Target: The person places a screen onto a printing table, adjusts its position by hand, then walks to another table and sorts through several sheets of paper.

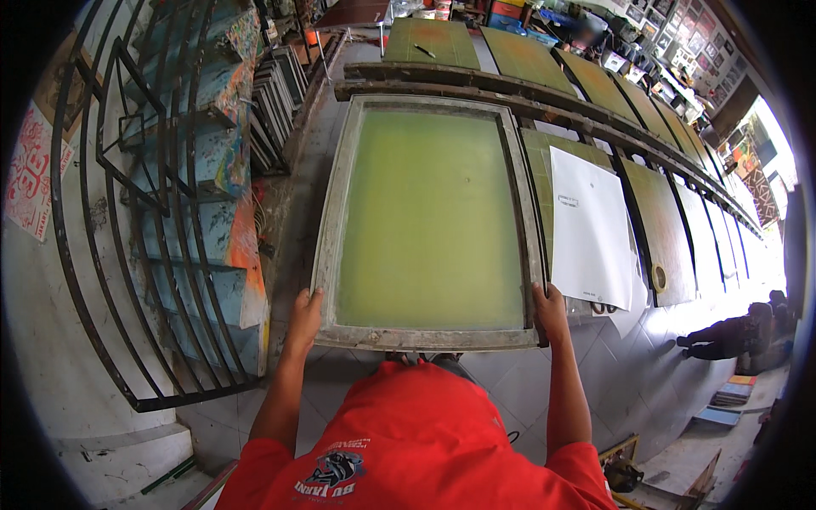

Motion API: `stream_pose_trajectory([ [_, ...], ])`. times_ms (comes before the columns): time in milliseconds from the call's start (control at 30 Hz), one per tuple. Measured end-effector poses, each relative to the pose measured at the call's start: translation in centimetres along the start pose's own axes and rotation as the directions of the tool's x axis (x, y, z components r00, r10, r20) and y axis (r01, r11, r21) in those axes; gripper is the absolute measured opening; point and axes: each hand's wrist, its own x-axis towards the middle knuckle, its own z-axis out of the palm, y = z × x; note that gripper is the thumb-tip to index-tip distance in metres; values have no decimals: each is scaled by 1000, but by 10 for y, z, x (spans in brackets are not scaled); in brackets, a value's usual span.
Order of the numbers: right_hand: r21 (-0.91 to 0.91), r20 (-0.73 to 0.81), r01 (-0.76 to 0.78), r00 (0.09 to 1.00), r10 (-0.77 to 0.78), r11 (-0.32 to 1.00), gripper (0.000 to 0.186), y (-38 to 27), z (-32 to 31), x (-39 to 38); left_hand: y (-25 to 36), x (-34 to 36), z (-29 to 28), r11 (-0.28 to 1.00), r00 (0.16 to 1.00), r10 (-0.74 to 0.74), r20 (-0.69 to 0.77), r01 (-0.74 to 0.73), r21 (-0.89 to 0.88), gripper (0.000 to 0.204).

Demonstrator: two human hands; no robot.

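A large screen printing frame [425, 338] is held out in front of my body, its pale worn border surrounding a yellow-green coated mesh [431, 221]. My left hand [307, 318] grips the near left corner of the border, thumb on top. Opposite it, my right hand [551, 309] closes round the near right corner in the same way. The fingers under the border are mostly hidden. Beyond the near edge, the frame's far part overlaps the end of a long printing table; I cannot tell whether it rests there.
White paper [592, 229] lies right of the frame on the table, near a tape roll [660, 277]. Rows of green boards [529, 61] run back. Left are blue stairs [170, 221], a black railing [102, 280] and stacked frames [274, 110]. A person [735, 331] is at right.
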Motion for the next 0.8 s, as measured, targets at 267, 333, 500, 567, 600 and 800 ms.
stream_pose_trajectory([
  [267, -10, -13, -23, 1000, 23, 1000, 46, 9, 5, 9, -2, 14, 3, 997, 999, -42, 23, 40, 64, 31],
  [333, 12, -3, -33, 999, 33, 999, 52, 3, 5, 8, -6, 15, 6, 998, 999, -39, -22, 40, 54, 32],
  [500, 80, 46, -63, 997, 60, 995, 56, -19, -3, 5, -32, 26, 10, 999, 996, -41, -78, 42, 6, 40],
  [567, 39, -4, -50, 999, 51, 998, 57, -17, -6, 4, -4, 19, 16, 998, 998, -69, 0, 69, -9, 36],
  [600, 21, -20, -36, 999, 37, 999, 57, -22, -5, 4, 7, 14, 15, 996, 996, -83, 27, 83, -17, 34],
  [800, 93, 110, -108, 989, 98, 990, 58, -17, -8, 11, -10, 25, 13, 994, 993, -100, 59, 102, -28, 27],
])
